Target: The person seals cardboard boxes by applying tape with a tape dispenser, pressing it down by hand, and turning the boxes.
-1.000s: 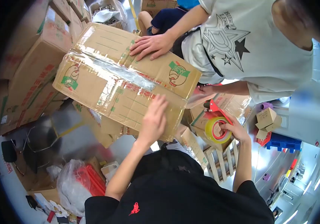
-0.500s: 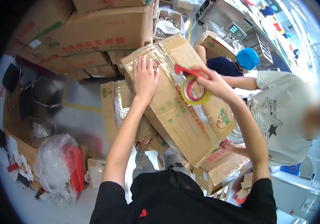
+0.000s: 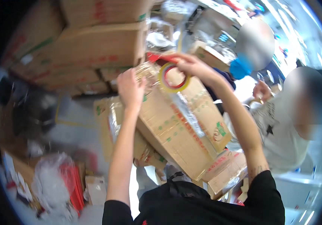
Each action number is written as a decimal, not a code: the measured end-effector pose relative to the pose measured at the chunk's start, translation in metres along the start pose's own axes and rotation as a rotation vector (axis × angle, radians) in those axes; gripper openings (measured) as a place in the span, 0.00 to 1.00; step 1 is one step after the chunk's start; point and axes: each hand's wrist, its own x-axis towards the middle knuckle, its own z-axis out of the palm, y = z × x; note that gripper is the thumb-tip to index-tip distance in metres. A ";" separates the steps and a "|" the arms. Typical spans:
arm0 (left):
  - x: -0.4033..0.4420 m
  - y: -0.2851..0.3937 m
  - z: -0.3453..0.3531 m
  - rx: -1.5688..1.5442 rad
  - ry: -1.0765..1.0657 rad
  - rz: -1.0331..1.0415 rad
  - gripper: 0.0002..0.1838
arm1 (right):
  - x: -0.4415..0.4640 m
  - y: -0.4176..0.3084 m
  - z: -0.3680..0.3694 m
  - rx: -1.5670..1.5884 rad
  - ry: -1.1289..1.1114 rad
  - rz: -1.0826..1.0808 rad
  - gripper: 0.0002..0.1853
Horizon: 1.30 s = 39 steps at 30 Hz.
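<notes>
A: Landmark item for my list?

B: One large cardboard carton [image 3: 170,125], tilted across the middle of my remote view. Red and green print; strip of clear packing tape [image 3: 189,117] along its top seam.

A: Held items?

B: One tape dispenser [image 3: 173,89]: red frame, yellow roll. I see it over the far end of the carton. Contact with the cardboard: blurred, cannot tell. The right hand [image 3: 196,69] has it, fingers closed around the red frame.

A: Left hand?

B: I log the left hand [image 3: 131,90] at the carton's far left corner, beside the taped end. Fingers bent, blurred; I cannot tell whether they grasp the edge or merely rest there.

A: Surroundings, by the carton?

B: Left of it and beyond, stacked cartons [image 3: 101,45] with red print. Just beside its left flank, lower down, a second taped box [image 3: 146,148]. At its near right corner, a smaller printed box [image 3: 226,168]. Well apart to the near left, a clear plastic bag [image 3: 52,183] against a red item [image 3: 76,187].

A: Persons?

B: Right of the carton, a co-worker in a pale printed shirt [image 3: 281,140]. Beyond its far right side, another in a blue cap [image 3: 240,67].
</notes>
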 end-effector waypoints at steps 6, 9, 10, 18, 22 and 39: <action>-0.009 0.000 0.009 -0.032 -0.034 0.011 0.29 | -0.134 0.029 0.042 0.392 0.115 -0.116 0.33; -0.011 0.005 0.008 0.040 0.043 0.101 0.23 | -0.205 0.027 0.063 0.328 0.229 -0.084 0.35; -0.013 0.014 -0.003 0.031 0.048 0.127 0.23 | -0.225 0.027 0.073 0.306 0.300 -0.142 0.36; -0.127 0.143 -0.113 -1.473 -1.351 -0.590 0.31 | -0.349 0.013 0.120 0.020 0.491 0.016 0.39; -0.155 0.175 -0.148 -1.623 -1.388 -0.844 0.35 | -0.386 0.013 0.137 -0.015 0.527 0.010 0.38; -0.183 0.183 -0.152 -1.388 -1.410 -0.660 0.13 | -0.442 0.026 0.154 -0.356 0.417 0.090 0.41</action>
